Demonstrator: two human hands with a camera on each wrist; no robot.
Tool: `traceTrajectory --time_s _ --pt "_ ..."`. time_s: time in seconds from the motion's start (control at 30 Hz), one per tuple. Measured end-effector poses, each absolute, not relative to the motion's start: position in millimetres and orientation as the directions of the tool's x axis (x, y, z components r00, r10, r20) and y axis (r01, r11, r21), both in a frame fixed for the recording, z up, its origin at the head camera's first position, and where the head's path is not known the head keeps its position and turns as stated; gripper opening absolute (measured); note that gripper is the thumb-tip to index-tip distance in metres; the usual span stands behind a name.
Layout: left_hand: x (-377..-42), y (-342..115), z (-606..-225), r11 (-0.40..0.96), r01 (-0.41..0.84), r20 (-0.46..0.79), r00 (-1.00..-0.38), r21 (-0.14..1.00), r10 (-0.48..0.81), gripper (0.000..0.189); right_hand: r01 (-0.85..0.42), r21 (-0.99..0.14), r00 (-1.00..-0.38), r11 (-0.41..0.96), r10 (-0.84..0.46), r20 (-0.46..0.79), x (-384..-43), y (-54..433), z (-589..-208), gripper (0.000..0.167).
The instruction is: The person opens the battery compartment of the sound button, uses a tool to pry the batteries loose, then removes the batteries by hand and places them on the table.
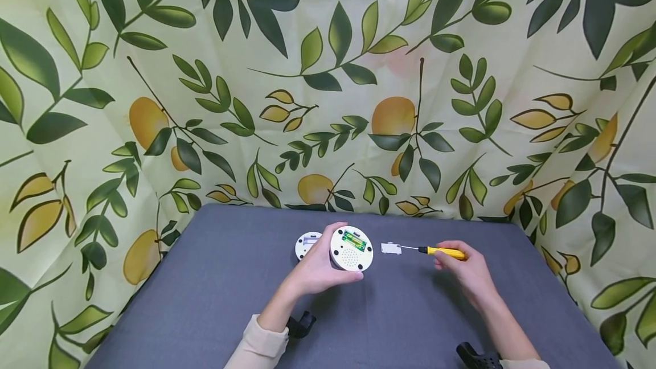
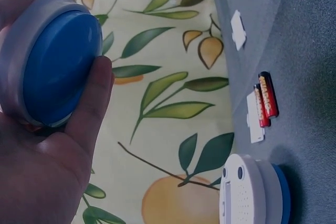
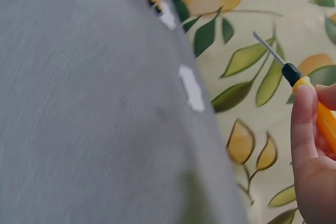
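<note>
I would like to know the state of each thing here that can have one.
Round white plastic device with blue dome: held in left hand, battery compartment open.
Green cylindrical batteries: seated inside.
Second round white plastic device: on grey table, compartment open.
Red-black cylindrical batteries: loose.
Two white plastic covers: detached.
Yellow-handled metal screwdriver: held in right hand.

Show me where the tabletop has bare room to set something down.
Bare tabletop lies left of the resting white device, between the forearms, and right of the right hand. Crowded: the far middle, with that device, red-black batteries and two white covers.
</note>
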State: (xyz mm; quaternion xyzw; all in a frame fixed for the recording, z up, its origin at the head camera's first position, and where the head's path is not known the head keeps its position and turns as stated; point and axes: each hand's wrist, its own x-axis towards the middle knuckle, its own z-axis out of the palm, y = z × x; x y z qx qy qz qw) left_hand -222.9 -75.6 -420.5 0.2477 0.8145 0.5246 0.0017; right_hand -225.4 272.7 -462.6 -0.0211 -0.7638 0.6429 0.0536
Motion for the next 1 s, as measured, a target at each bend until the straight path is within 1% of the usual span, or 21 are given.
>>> traceTrajectory --time_s 0.13,0.4,0.53,0.67,0.77,1.0 --pt "-224.0 -76.0 -420.5 0.330 0.408 0.265 -0.877 0.851 0.401 0.099 -0.082 -0.987 -0.992 0.137 0.088 0.094 -223.3 262.4 -454.4 0.047" --pt "-225.5 -77.4 -419.4 0.333 0.402 0.260 -0.880 0.853 0.398 0.100 -0.224 -0.971 -0.974 0.082 0.007 0.225 -218.1 240.1 -441.0 0.035" --pt "-225.6 -77.7 -419.6 0.331 0.402 0.260 -0.879 0.854 0.399 0.100 -0.263 -0.965 -0.965 0.014 0.012 0.263 -215.3 231.3 -431.7 0.030" --pt "-225.2 -77.7 -419.9 0.331 0.397 0.255 -0.881 0.856 0.398 0.100 -0.307 -0.951 -0.952 -0.039 0.010 0.307 -212.7 224.9 -421.7 0.030" --pt "-224.8 -77.6 -420.4 0.326 0.392 0.253 -0.883 0.860 0.395 0.100 -0.334 -0.941 -0.942 -0.054 0.010 0.334 -211.1 220.5 -415.5 0.031" --pt "-225.5 -78.1 -423.0 0.321 0.379 0.240 -0.886 0.868 0.397 0.099 -0.358 -0.932 -0.934 -0.060 0.026 0.357 -209.0 212.5 -406.5 0.025"
